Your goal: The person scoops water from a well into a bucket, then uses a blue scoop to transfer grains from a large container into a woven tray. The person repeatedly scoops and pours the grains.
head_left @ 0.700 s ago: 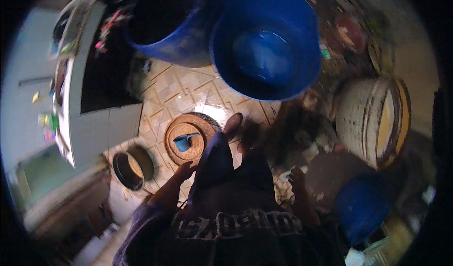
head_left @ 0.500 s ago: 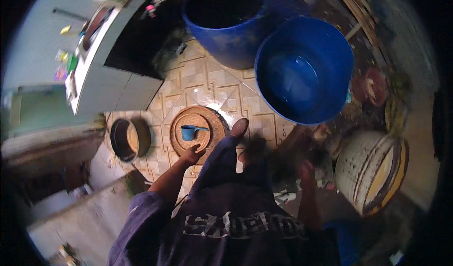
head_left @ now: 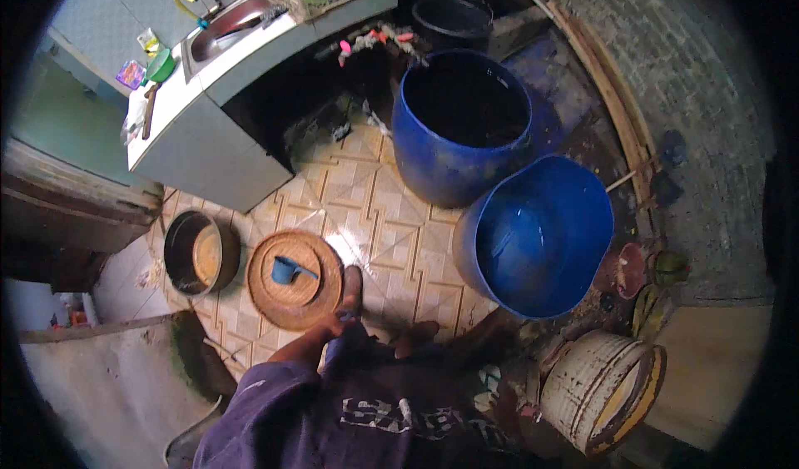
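My left hand (head_left: 334, 325) reaches forward beside my knee, at the near right edge of a large round woven tray (head_left: 265, 300) on the floor. Its fingers show only in part; they look stretched out, with nothing seen in them. A smaller woven tray (head_left: 293, 292) lies on the large one. On top of that rests a blue plastic dipper (head_left: 285, 270), its handle pointing right. My foot (head_left: 353, 286) stands just right of the large tray. I cannot make out my right hand in the dark area at the lower right.
A dark metal pot (head_left: 233, 257) sits left of the trays. Ahead stand a blue drum (head_left: 441, 173) and a cut-down blue tub (head_left: 533, 236) with shallow water. A rusty white drum (head_left: 583, 390) is at right. A tiled counter (head_left: 179, 140) with a sink (head_left: 237, 24) runs along the back left.
The view has shifted, so the trays and pot appear further left and the counter shows more. My left hand is now close to my knee. My right hand has dropped out of clear sight.
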{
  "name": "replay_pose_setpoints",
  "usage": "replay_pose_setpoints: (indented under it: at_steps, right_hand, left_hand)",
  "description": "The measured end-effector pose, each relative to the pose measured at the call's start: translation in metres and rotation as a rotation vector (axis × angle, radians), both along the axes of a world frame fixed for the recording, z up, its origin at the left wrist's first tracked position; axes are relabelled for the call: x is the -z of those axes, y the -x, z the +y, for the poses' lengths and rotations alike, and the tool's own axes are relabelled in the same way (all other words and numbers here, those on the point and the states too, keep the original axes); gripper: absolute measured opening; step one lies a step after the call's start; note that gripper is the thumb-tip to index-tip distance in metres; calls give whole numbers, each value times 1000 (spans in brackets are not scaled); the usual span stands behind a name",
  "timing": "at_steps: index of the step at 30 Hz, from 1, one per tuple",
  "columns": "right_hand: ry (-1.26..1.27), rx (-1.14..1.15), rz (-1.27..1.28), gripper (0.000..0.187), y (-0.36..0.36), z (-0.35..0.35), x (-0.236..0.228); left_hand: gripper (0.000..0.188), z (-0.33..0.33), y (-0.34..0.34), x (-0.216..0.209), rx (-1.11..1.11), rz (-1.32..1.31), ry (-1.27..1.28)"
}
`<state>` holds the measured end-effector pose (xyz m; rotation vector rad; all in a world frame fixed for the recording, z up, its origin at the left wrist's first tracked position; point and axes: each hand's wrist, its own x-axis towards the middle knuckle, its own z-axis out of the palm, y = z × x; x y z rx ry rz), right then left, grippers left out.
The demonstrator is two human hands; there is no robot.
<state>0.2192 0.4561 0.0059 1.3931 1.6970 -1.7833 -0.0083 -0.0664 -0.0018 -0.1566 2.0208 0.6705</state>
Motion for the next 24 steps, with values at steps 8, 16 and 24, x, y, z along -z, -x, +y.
replay_pose_setpoints:
  at_steps: [8, 16, 24]
  right_hand:
    - [-699, -985, 322, 28, 56, -98, -11]
    - [-653, -1029, 271, 30, 181, -135, 21]
    - [-462, -596, 294, 34, 400, -198, -66]
  left_hand:
    - [66, -110, 100, 20, -229, 131, -73]
    - [63, -205, 232, -50, -578, 383, -234]
    - [55, -260, 310, -109, -567, 860, -113]
